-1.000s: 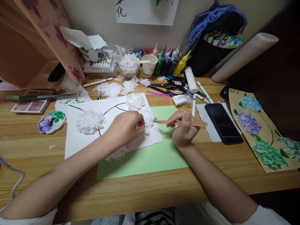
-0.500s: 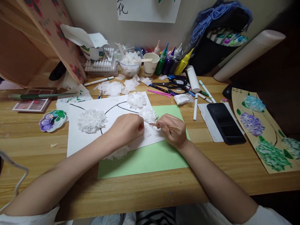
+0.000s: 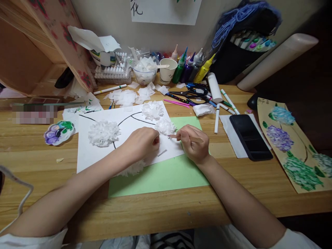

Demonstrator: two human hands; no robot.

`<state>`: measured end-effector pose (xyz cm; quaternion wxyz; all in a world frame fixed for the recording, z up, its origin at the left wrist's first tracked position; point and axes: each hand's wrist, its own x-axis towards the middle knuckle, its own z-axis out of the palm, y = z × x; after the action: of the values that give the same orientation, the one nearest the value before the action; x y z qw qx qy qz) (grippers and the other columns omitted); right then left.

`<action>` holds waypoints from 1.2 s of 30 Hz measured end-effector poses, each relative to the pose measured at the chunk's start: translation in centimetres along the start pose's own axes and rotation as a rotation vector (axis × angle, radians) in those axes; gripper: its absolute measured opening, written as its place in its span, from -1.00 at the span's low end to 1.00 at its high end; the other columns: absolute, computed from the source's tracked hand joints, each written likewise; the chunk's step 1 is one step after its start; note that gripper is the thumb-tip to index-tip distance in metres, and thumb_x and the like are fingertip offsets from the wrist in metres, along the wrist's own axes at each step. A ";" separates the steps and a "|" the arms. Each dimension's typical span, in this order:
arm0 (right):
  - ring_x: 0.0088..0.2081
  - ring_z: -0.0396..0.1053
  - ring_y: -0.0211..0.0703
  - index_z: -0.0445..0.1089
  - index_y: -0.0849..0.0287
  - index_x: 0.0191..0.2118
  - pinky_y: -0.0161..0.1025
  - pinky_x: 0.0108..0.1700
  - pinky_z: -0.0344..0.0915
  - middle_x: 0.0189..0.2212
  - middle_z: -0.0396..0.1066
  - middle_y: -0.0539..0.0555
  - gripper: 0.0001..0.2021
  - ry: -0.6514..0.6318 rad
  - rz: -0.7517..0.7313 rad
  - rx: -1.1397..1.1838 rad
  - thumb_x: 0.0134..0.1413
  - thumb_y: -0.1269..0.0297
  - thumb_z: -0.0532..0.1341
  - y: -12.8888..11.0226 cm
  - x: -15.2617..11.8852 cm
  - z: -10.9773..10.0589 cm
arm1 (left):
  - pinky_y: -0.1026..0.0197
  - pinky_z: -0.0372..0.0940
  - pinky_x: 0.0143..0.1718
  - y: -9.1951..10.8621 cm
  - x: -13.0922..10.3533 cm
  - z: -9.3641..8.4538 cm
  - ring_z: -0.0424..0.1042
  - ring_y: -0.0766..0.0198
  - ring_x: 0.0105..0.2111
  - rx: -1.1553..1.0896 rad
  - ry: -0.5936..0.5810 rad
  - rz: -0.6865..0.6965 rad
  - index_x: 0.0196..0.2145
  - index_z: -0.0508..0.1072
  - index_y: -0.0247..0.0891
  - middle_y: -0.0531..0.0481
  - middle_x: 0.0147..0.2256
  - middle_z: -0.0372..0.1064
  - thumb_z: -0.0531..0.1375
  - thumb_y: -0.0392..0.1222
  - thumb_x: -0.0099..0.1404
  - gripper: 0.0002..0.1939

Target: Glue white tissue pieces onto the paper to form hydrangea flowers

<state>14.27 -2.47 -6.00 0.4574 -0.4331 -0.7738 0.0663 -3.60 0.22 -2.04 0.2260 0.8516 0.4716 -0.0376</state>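
Observation:
My right hand [image 3: 195, 142] is closed on a thin wooden stick [image 3: 195, 139], whose tip points left, just below a ruffled white paper flower [image 3: 165, 126]. Over the middle of the white sheet [image 3: 89, 157], my left hand [image 3: 145, 140] is closed, fingertips turned down and away; whatever they pinch is hidden. More ruffled flowers lie on the sheet: one at the left [image 3: 103, 133], one at the top [image 3: 152, 110] and one partly behind my left forearm. Black drawn lines run between them. Under the sheet lies green paper [image 3: 160, 180].
White paper squares [image 3: 126, 98], a bowl of scraps [image 3: 144, 74], a paper cup [image 3: 167, 72] and paint bottles stand behind. Scissors [image 3: 197, 93] and markers lie right of them. A phone [image 3: 250, 136] and a flower picture [image 3: 290, 145] are at the right, a paint palette [image 3: 59, 132] at the left.
The white sheet with its flowers has shifted slightly right. My right hand and the stick have moved a little to the right; my left hand is almost unmoved.

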 end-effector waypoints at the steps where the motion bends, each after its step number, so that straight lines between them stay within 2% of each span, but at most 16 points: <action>1: -0.56 0.26 -0.27 0.22 0.14 -0.54 -0.29 -0.46 0.17 -0.65 0.28 0.00 -0.68 0.017 0.000 0.021 0.23 0.35 -0.05 0.0 0.0 0.0 | 0.27 0.07 -0.50 0.0 0.0 0.0 0.29 0.30 -0.52 -0.001 0.000 0.000 -0.51 0.44 -0.28 -0.05 -0.49 0.43 0.03 -0.29 0.11 -0.81; 4: -0.54 0.27 -0.25 0.25 0.15 -0.52 -0.28 -0.46 0.19 -0.64 0.30 0.01 -0.69 0.022 -0.033 0.075 0.23 0.34 -0.07 -0.1 -0.1 0.0 | 0.27 0.08 -0.50 0.1 0.1 -0.1 0.29 0.30 -0.52 -0.014 -0.014 0.001 -0.50 0.44 -0.28 -0.06 -0.47 0.44 0.03 -0.29 0.11 -0.81; 10: -0.53 0.28 -0.24 0.26 0.16 -0.48 -0.27 -0.44 0.18 -0.62 0.31 0.02 -0.74 -0.081 -0.078 0.017 0.21 0.36 -0.03 0.0 0.1 0.2 | 0.26 0.08 -0.50 0.2 0.1 -0.1 0.28 0.29 -0.53 -0.024 -0.014 0.002 -0.51 0.44 -0.27 -0.04 -0.50 0.43 0.04 -0.30 0.10 -0.81; 21: -0.55 0.26 -0.27 0.26 0.14 -0.51 -0.29 -0.45 0.18 -0.60 0.34 0.00 -0.73 0.033 0.061 0.022 0.21 0.37 -0.01 0.1 -0.2 0.3 | 0.24 0.09 -0.49 -0.1 0.0 0.1 0.30 0.27 -0.52 -0.025 -0.001 0.019 -0.48 0.47 -0.27 -0.07 -0.47 0.43 0.02 -0.28 0.12 -0.78; 24: -0.55 0.26 -0.27 0.26 0.15 -0.53 -0.29 -0.46 0.18 -0.63 0.32 0.00 -0.68 0.071 0.056 0.065 0.23 0.36 -0.05 0.0 -0.4 0.1 | 0.25 0.10 -0.49 -0.3 0.0 0.1 0.32 0.26 -0.50 -0.032 0.010 0.023 -0.47 0.47 -0.27 -0.07 -0.47 0.44 0.03 -0.27 0.12 -0.78; 29: -0.55 0.25 -0.27 0.28 0.16 -0.52 -0.28 -0.46 0.18 -0.64 0.29 0.00 -0.63 0.139 0.019 0.179 0.25 0.32 -0.12 -0.3 -0.7 0.0 | 0.27 0.11 -0.48 -0.5 0.4 0.3 0.34 0.27 -0.45 -0.070 0.122 0.002 -0.46 0.45 -0.25 -0.02 -0.44 0.44 0.05 -0.26 0.12 -0.83; 32: -0.54 0.24 -0.27 0.27 0.16 -0.50 -0.27 -0.46 0.18 -0.62 0.30 0.01 -0.66 0.090 -0.056 0.186 0.25 0.34 -0.11 -0.5 -0.7 0.1 | 0.27 0.14 -0.44 -0.4 0.7 0.5 0.35 0.25 -0.41 -0.043 0.230 -0.017 -0.45 0.43 -0.25 -0.02 -0.43 0.43 0.05 -0.25 0.14 -0.84; 36: -0.53 0.23 -0.25 0.26 0.17 -0.47 -0.26 -0.45 0.18 -0.61 0.31 0.03 -0.73 -0.016 -0.107 0.113 0.22 0.38 -0.05 -0.5 -0.3 0.4 | 0.23 0.15 -0.42 -0.1 0.9 0.7 0.36 0.21 -0.38 0.075 0.314 -0.038 -0.45 0.42 -0.28 -0.05 -0.42 0.42 0.04 -0.25 0.18 -0.82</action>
<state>13.73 -2.88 -6.17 0.4779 -0.3640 -0.7945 0.0885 -3.10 0.66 -2.99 0.1166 0.8456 0.5155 0.0742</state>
